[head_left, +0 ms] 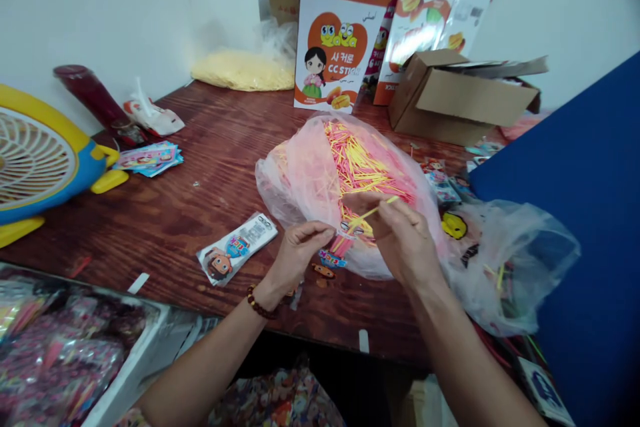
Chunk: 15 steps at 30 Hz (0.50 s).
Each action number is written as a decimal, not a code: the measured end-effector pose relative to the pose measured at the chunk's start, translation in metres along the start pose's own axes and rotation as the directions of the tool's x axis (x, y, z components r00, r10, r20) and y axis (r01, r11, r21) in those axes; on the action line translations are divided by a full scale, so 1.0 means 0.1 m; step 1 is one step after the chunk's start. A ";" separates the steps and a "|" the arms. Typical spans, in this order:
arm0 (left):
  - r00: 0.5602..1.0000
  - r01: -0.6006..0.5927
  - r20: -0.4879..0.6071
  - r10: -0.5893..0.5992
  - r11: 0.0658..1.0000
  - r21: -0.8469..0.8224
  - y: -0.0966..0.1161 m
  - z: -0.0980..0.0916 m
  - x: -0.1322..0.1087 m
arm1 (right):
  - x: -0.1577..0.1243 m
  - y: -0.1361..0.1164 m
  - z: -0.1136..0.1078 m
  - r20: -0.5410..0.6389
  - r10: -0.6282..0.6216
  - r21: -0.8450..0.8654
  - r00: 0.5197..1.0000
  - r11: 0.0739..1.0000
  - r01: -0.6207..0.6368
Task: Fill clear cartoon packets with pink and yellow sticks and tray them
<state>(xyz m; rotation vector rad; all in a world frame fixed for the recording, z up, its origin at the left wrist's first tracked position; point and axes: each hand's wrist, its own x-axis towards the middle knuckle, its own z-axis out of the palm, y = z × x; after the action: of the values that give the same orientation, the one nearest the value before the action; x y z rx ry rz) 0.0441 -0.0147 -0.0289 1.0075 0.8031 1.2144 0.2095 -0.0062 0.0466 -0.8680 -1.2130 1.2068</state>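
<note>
My left hand (303, 245) is closed in a pinch on the edge of a small clear printed packet (334, 257), which has pink sticks showing inside. Just to the right, my right hand (406, 240) pinches thin yellow sticks (373, 211) that slant down toward the packet's top. Behind both hands lies a large clear plastic bag (305, 173), open and full of loose pink and yellow sticks (355, 160). A stack of flat printed packets (237, 248) rests on the table left of my left hand.
A white box of filled packets (60, 353) stands at the lower left, below a yellow-and-blue fan (45, 153). Tall CC Stick cartons (333, 33) and an open cardboard box (450, 100) line the back. A crumpled plastic bag (520, 260) sits beside the blue panel (575, 213) on the right.
</note>
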 end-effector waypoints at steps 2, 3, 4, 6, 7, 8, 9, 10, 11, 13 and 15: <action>0.999 0.005 -0.039 -0.007 0.999 -0.054 0.01 -0.03 0.02 | 0.00 -0.03 -0.06 -0.096 -0.051 0.039 0.994 0.998 0.055; 0.998 0.003 -0.065 -0.008 0.997 -0.081 0.03 -0.04 0.03 | -0.01 -0.02 -0.09 -0.129 -0.070 0.043 0.989 0.996 0.076; 0.995 -0.002 -0.095 -0.008 0.994 -0.111 0.05 -0.04 0.05 | -0.04 0.01 -0.12 -0.137 -0.072 0.029 0.988 0.997 0.077; 0.990 -0.008 -0.137 -0.015 0.986 -0.164 0.08 -0.05 0.07 | -0.10 0.11 -0.15 -0.089 -0.009 -0.065 0.996 0.998 0.003; 0.990 -0.005 -0.139 -0.020 0.985 -0.175 0.09 -0.05 0.07 | -0.14 0.17 -0.15 -0.052 0.043 -0.134 0.998 0.990 -0.050; 0.991 0.003 -0.128 -0.025 0.985 -0.175 0.09 -0.04 0.07 | -0.18 0.23 -0.13 -0.024 0.087 -0.202 0.996 0.975 -0.090; 0.994 0.010 -0.109 -0.028 0.987 -0.162 0.09 -0.04 0.07 | -0.22 0.29 -0.10 -0.005 0.109 -0.265 0.994 0.958 -0.106; 0.995 0.013 -0.094 -0.026 0.990 -0.144 0.09 -0.04 0.07 | -0.25 0.33 -0.07 0.011 0.112 -0.325 0.994 0.940 -0.102; 0.996 0.007 -0.089 -0.019 0.992 -0.125 0.08 -0.04 0.06 | -0.26 0.35 -0.04 0.027 0.096 -0.378 0.995 0.922 -0.079; 0.994 -0.042 -0.109 0.032 0.996 -0.085 0.08 -0.04 0.05 | -0.27 0.37 0.00 0.061 0.045 -0.465 0.997 0.885 -0.012; 0.987 -0.106 -0.125 0.103 0.994 -0.016 0.08 -0.05 0.04 | -0.24 0.35 0.00 0.092 0.009 -0.511 0.996 0.859 0.040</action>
<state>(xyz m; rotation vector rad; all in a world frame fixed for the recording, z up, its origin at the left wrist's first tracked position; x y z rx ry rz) 0.0376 -0.0095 -0.0232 0.9731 0.8398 1.3843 0.2036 -0.0229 0.0085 -1.1989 -1.6533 0.9227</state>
